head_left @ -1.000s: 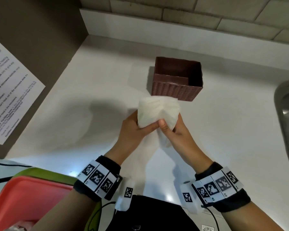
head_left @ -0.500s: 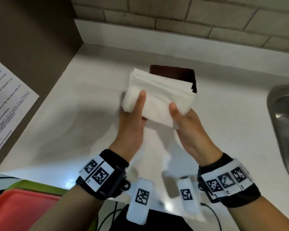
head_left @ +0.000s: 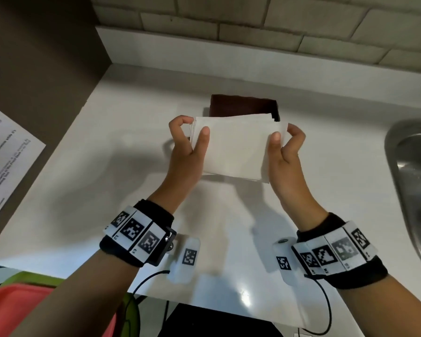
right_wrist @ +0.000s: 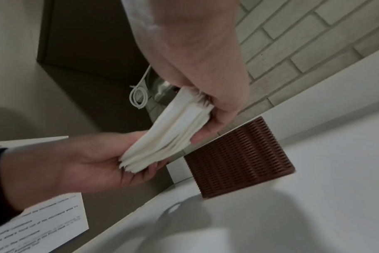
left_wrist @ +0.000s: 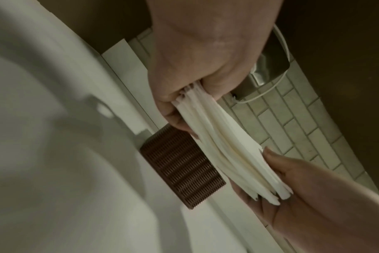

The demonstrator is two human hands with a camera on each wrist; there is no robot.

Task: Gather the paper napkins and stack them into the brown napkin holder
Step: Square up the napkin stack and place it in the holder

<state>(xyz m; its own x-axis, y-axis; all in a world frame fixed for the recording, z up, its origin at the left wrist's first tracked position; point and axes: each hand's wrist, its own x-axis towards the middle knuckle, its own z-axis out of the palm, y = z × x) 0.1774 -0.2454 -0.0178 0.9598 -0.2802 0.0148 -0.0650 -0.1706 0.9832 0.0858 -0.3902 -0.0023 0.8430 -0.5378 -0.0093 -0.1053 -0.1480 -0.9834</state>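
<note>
A stack of white paper napkins hangs flat above the counter, held between both hands. My left hand pinches its left edge, thumb on top and fingers curled behind. My right hand pinches the right edge the same way. The brown woven napkin holder stands on the white counter just behind and below the stack, mostly hidden by it. The left wrist view shows the napkins fanned between both hands above the holder. In the right wrist view the napkins sit left of the holder.
A steel sink lies at the right edge of the counter. A dark wall panel with a printed paper sheet stands at the left. A red and green tray is at the bottom left. A tiled wall backs the counter.
The bunched napkins were spread into a flat stack and lifted toward the holder. Both hands shifted from the middle to the stack's two side edges, and the stack now lies level.
</note>
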